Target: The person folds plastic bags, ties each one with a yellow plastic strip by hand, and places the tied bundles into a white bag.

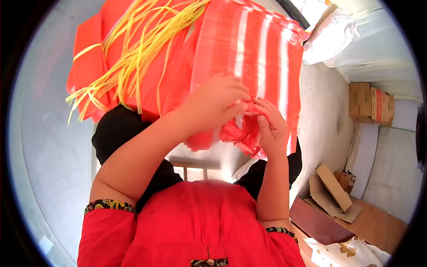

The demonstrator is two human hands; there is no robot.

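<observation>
A stack of red and white striped plastic sheets or bags (pixel 271 58) lies in front of me, its near end gathered and crumpled. My right hand (pixel 268 127) grips that bunched plastic, thumb and fingers pressed round it. Just to its left, my left hand (pixel 218 102) reaches over the stack with fingers bent at the same bunch; it is slightly blurred, and whether it pinches the plastic is unclear. Yellow plastic strips (pixel 147 44) lie in a loose bundle on plain red material (pixel 86 58) left of the stack.
Cardboard boxes (pixel 371 103) stand by the wall at the right. Opened cardboard (pixel 331 191) lies on a brown wooden surface (pixel 378 224) at the lower right, near a patterned cloth (pixel 349 253). A whitish plastic bag (pixel 331 38) is at the upper right.
</observation>
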